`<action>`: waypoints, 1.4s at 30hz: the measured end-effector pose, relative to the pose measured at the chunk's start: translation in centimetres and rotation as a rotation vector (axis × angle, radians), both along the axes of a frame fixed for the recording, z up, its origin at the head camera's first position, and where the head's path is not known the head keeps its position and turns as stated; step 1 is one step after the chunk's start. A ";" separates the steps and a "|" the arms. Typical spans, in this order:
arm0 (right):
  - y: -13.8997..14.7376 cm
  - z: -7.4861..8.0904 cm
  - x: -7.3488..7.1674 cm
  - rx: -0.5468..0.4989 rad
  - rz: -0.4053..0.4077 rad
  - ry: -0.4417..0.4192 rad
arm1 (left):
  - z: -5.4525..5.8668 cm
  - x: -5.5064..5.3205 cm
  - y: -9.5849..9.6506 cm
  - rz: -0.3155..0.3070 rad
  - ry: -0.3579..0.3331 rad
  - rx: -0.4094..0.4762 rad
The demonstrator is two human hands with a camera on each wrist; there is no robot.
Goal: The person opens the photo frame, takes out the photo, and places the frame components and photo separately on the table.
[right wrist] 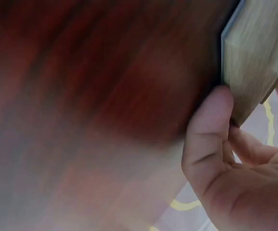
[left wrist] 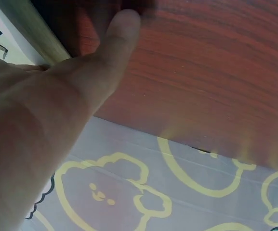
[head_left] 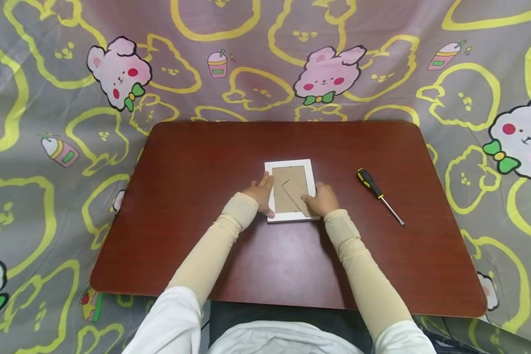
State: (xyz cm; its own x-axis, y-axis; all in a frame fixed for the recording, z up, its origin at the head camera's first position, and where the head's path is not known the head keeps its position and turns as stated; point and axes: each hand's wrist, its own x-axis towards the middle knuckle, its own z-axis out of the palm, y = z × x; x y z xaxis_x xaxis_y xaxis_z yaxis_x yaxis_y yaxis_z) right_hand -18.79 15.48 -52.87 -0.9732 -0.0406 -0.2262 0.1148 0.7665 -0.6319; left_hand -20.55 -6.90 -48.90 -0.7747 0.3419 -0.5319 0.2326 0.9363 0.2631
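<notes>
A picture frame [head_left: 311, 181] lies back side up near the middle of the table, with a white border and a brown backing board [head_left: 285, 196] that has a slanted stand flap. My left hand [head_left: 261, 193] is at its left side, fingers fairly straight and spread along the border, thumb near the lower left corner. In the left wrist view that thumb [left wrist: 107, 57] stretches out beside the frame's edge [left wrist: 47, 36]. My right hand [head_left: 323, 199] grips the lower right side, thumb over the back. The right wrist view shows the frame's wood-toned edge [right wrist: 254, 57] between thumb and fingers.
To the right of the frame, a screwdriver [head_left: 380, 196] with a black and yellow handle lies on the brown table [head_left: 194, 162], its tip toward the lower right. Patterned cloth [head_left: 256, 59] with cartoon animals hangs behind and around the table.
</notes>
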 end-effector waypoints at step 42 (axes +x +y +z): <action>-0.7 5.3 0.6 -0.910 -0.309 -0.189 | 3.1 5.4 7.8 -0.127 0.452 0.150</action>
State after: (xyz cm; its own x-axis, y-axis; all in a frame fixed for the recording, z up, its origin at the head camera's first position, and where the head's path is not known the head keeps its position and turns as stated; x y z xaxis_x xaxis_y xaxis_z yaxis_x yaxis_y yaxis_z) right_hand -18.23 14.79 -47.54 -0.9214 -0.0263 -0.3876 0.3884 -0.0851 -0.9176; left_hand -15.14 0.88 -45.80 -0.8637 0.4959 -0.0897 0.4646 0.8525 0.2397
